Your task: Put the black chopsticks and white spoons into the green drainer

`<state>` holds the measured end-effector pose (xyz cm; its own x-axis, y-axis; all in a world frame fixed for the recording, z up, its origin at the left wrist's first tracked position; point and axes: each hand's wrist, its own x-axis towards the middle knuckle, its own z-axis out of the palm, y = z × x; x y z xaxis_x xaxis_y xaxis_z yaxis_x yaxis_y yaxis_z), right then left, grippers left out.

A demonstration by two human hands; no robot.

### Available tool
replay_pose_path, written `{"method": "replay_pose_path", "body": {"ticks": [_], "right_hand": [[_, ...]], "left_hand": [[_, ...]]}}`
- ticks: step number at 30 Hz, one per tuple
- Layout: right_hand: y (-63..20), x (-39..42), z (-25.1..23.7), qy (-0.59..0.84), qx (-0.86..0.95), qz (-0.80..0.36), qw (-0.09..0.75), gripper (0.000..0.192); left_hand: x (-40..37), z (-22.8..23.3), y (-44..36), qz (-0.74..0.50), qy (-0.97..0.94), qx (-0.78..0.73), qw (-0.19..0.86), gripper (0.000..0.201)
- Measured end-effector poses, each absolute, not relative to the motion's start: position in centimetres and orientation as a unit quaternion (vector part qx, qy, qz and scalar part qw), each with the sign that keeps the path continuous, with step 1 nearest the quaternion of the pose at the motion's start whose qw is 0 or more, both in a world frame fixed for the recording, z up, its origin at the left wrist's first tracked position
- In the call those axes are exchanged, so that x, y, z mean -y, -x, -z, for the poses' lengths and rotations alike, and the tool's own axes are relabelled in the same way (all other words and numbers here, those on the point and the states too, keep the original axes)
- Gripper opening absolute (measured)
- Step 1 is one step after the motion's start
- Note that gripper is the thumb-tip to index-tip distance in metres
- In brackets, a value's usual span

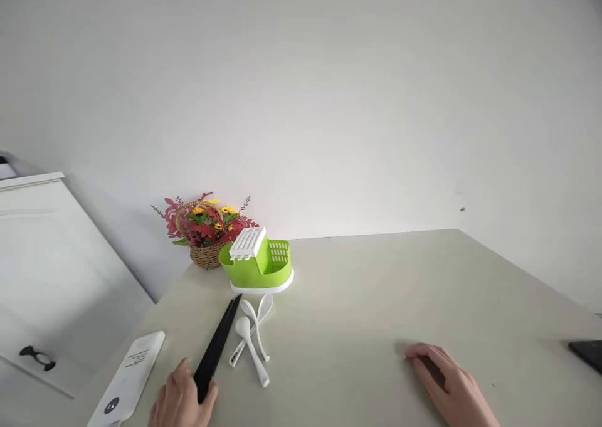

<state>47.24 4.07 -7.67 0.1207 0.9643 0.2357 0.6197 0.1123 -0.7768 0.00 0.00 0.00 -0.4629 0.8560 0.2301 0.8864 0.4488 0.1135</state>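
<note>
Both hands near table edge: left hand (181, 399) fingers grip chopsticks (217, 345); right hand (451, 383) flat, empty.

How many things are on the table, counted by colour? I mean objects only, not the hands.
White: 5 (three spoons, remote, holder's lid)
Black: 2 (chopsticks bundle, flat object at the right edge)
Green: 1 (utensil holder)
Mixed colours: 1 (flower basket)
Total: 9

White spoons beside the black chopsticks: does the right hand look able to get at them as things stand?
Probably yes. The right hand rests flat on the table, holding nothing, and only bare tabletop lies between it and the white spoons. The left hand grips the black chopsticks on their far side.
</note>
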Motion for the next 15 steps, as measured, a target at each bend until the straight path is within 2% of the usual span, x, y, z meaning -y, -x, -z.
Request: {"method": "replay_pose_path", "body": {"ticks": [6,12,15], "right_hand": [[-46.6,-4.0,7.4,0.644,0.599,-0.213,0.426,0.035],[-47.2,-4.3,7.7,0.632,0.623,-0.216,0.407,0.032],[-47.5,-4.4,7.9,0.634,0.624,-0.21,0.406,0.032]], "left_hand": [[-2.0,-2.1,-0.5,-0.044,0.532,0.844,0.045,0.031],[-2.2,-2.5,-1.8,-0.091,0.54,0.831,0.096,0.031],[-2.1,-2.4,-1.9,-0.098,0.539,0.832,0.09,0.031]]}}
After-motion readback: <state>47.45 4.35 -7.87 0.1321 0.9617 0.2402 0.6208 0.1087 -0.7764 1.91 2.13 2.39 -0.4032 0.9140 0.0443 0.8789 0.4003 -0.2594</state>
